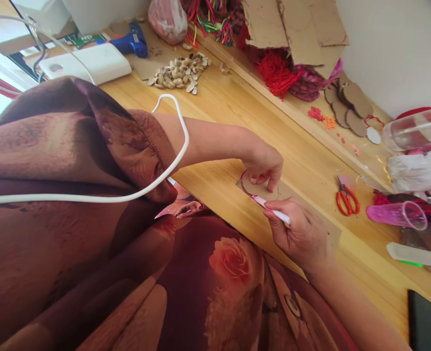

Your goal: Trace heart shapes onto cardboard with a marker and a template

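Note:
My left hand reaches in from the left, its fingers bent and their tips pressing down on a piece of cardboard that lies flat on the wooden table. A curved dark edge or line shows on the cardboard beside those fingers; whether a separate round piece lies on top, I cannot tell. Between the thumb and fingers of my right hand is a white marker pen, held at a slant. Its pink tip touches the cardboard along the curve, just below my left fingers.
Red-handled scissors and a purple plastic cup lie to the right. Farther back are cardboard discs and red yarn. Shells, a blue glue gun and a white power bank sit at upper left. A white cable crosses my left arm.

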Demonstrator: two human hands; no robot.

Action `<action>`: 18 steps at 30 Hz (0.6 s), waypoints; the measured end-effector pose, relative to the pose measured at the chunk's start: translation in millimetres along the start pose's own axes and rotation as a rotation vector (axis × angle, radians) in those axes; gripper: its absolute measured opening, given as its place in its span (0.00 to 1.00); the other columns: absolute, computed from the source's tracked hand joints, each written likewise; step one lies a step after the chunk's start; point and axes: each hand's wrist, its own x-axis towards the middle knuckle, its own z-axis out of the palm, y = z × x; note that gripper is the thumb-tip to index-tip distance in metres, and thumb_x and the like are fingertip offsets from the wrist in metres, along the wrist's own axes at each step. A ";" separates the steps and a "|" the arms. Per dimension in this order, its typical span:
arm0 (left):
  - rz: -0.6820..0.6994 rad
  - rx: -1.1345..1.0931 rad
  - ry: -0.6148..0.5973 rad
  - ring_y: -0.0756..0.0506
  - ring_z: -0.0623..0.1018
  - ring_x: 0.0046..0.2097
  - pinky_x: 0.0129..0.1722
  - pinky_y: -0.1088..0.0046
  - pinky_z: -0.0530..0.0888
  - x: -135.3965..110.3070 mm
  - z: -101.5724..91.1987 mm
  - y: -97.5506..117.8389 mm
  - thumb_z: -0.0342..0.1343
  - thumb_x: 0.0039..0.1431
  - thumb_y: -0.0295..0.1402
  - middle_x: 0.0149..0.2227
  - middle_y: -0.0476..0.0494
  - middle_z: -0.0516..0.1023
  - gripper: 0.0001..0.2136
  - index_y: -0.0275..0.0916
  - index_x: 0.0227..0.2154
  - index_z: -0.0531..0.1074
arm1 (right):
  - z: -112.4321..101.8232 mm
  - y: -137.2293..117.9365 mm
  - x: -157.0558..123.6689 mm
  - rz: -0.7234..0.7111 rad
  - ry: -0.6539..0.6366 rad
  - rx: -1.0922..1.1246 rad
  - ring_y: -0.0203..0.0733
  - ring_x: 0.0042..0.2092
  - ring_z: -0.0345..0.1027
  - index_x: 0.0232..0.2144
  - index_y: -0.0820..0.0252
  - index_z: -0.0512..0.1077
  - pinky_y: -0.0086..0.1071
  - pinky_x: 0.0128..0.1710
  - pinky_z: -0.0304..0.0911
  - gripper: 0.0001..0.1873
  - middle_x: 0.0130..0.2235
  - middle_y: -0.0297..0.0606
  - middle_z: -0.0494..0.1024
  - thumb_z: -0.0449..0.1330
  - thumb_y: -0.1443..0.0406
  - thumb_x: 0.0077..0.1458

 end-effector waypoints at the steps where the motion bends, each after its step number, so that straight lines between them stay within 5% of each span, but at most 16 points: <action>1: 0.041 0.002 -0.069 0.52 0.73 0.38 0.46 0.74 0.67 0.4 -0.9 0.3 0.63 0.50 0.18 0.30 0.58 0.82 0.24 0.46 0.49 0.82 | 0.3 -0.8 -0.3 0.003 0.003 0.009 0.40 0.35 0.72 0.45 0.59 0.70 0.32 0.36 0.67 0.05 0.37 0.38 0.81 0.60 0.69 0.67; 3: 0.100 0.007 -0.157 0.52 0.74 0.36 0.45 0.73 0.68 1.6 -1.9 -0.6 0.61 0.50 0.15 0.32 0.59 0.83 0.26 0.50 0.48 0.83 | 2.1 -2.7 0.3 0.002 0.005 0.034 0.41 0.35 0.72 0.46 0.58 0.70 0.33 0.38 0.68 0.05 0.37 0.38 0.81 0.59 0.69 0.68; 10: 0.092 0.017 -0.160 0.51 0.74 0.34 0.45 0.72 0.66 -0.4 -2.9 -1.5 0.60 0.52 0.15 0.31 0.59 0.82 0.27 0.52 0.49 0.83 | 13.0 -2.6 3.9 -0.015 0.004 0.048 0.43 0.36 0.73 0.47 0.57 0.70 0.35 0.37 0.69 0.05 0.35 0.39 0.80 0.58 0.67 0.69; 18: 0.087 0.023 -0.163 0.53 0.71 0.34 0.42 0.75 0.64 -7.9 -4.8 5.2 0.60 0.56 0.14 0.31 0.58 0.81 0.23 0.44 0.51 0.82 | 4.0 0.2 -11.6 0.019 0.001 0.005 0.42 0.34 0.72 0.47 0.56 0.70 0.35 0.36 0.68 0.08 0.35 0.37 0.81 0.60 0.69 0.67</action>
